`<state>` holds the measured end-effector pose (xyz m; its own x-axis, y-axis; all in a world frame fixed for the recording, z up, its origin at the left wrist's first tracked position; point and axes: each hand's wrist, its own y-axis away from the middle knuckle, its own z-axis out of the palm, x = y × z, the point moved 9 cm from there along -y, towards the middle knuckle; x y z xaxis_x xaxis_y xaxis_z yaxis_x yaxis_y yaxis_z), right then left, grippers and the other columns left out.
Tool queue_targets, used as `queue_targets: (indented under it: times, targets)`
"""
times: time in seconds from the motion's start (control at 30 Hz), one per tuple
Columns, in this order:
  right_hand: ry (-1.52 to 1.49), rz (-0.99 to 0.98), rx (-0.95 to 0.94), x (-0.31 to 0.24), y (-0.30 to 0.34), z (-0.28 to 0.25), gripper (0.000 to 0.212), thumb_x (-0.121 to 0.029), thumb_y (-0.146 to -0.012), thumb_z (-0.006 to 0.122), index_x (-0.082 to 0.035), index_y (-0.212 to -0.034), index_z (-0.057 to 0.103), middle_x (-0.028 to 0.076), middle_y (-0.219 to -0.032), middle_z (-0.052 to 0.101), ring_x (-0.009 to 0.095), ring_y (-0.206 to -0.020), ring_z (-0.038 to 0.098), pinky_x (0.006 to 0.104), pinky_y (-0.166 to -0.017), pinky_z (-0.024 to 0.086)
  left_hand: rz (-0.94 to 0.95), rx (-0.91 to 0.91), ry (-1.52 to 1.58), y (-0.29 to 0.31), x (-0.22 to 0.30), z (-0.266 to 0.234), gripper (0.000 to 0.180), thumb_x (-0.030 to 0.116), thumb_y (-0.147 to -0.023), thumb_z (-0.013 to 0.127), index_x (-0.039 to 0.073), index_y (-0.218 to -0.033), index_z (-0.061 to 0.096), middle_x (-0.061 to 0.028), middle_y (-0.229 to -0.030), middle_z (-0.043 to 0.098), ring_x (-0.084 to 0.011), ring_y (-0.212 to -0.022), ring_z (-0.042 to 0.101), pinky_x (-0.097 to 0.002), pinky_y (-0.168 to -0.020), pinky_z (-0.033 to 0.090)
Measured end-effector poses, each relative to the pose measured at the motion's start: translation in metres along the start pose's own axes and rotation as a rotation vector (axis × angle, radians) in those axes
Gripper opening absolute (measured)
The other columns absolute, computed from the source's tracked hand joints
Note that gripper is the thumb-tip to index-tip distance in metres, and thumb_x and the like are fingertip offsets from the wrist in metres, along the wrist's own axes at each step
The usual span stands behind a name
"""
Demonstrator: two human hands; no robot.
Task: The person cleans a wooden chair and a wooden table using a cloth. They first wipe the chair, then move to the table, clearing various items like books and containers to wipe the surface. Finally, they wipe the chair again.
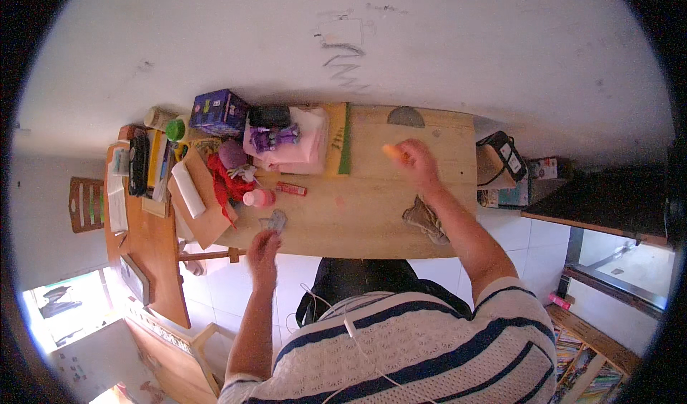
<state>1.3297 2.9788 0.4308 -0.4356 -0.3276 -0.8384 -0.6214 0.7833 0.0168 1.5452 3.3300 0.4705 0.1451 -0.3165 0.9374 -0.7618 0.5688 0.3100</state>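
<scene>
My left hand [263,250] is over the near left edge of the wooden table, its fingers pinched together. At its fingertips is a small, greyish, partly see-through flat piece [278,221], blurred, kind not clear. Over the right half of the table, my right hand [421,162] is closed around a small orange object [390,151], which sticks out to the left of the fingers. Beyond that hand lies a dark half-round piece shaped like a protractor [406,117]. Nearer to me, beside my right forearm, is a crumpled brown cloth [425,220].
On the table's left part are a pink bottle [259,198], a red small packet [292,188], red cloth [227,182], pink paper stack [308,143], purple toy [275,138] and purple box [220,112]. An orange-brown side table [161,261] adjoins; a black-trimmed bag [501,161] stands right.
</scene>
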Motion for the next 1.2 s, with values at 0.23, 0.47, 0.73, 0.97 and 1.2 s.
queue_targets:
  times: [0.23,0.47,0.73,0.97,1.2]
  targets:
    - [0.079,-0.588,-0.189,-0.164,0.086,0.059,0.031,-0.010,-0.069,0.066,-0.007,-0.098,0.057,0.010,-0.102,0.053,0.030,-0.092,0.054,0.0379,-0.074,0.044,-0.548,-0.693,1.077,-0.001,0.026,0.201,0.052,0.045,-0.092,0.033,0.002,-0.121,0.044,-0.0132,-0.117,0.049,-0.0260,-0.113,0.045,-0.0401,-0.095,0.037]
    - [0.189,-0.393,0.138,-0.101,0.026,0.008,0.026,-0.011,-0.069,0.064,-0.004,-0.093,0.058,0.015,-0.085,0.059,0.035,-0.080,0.056,0.0427,-0.070,0.044,-0.696,-0.542,1.342,-0.025,-0.028,0.196,0.039,0.039,-0.088,0.045,0.003,-0.100,0.053,-0.0110,-0.094,0.056,-0.0232,-0.084,0.053,-0.0358,-0.076,0.044]
    - [0.594,0.311,0.353,0.052,-0.073,-0.036,0.048,-0.037,-0.069,0.068,-0.009,-0.106,0.055,0.016,-0.113,0.049,0.032,-0.106,0.046,0.0456,-0.083,0.041,-0.769,-0.476,1.204,-0.015,-0.036,0.172,0.038,0.041,-0.086,0.047,0.005,-0.085,0.058,-0.0110,-0.078,0.058,-0.0250,-0.071,0.053,-0.0366,-0.067,0.043]
    - [0.737,0.516,0.285,0.060,-0.081,-0.032,0.063,-0.043,-0.062,0.073,-0.009,-0.111,0.052,0.016,-0.117,0.047,0.034,-0.112,0.041,0.0503,-0.085,0.039,-0.755,-0.451,1.199,-0.015,-0.044,0.159,0.034,0.036,-0.086,0.049,0.003,-0.089,0.058,-0.0109,-0.081,0.057,-0.0238,-0.076,0.053,-0.0343,-0.070,0.044]
    - [0.313,0.404,0.296,0.083,-0.075,-0.037,0.058,-0.030,-0.071,0.069,-0.005,-0.118,0.046,0.016,-0.107,0.056,0.028,-0.099,0.055,0.0418,-0.083,0.043,-0.697,-0.494,1.261,-0.021,-0.027,0.179,0.037,0.036,-0.086,0.051,0.002,-0.100,0.055,-0.0106,-0.090,0.055,-0.0227,-0.084,0.052,-0.0333,-0.074,0.043]
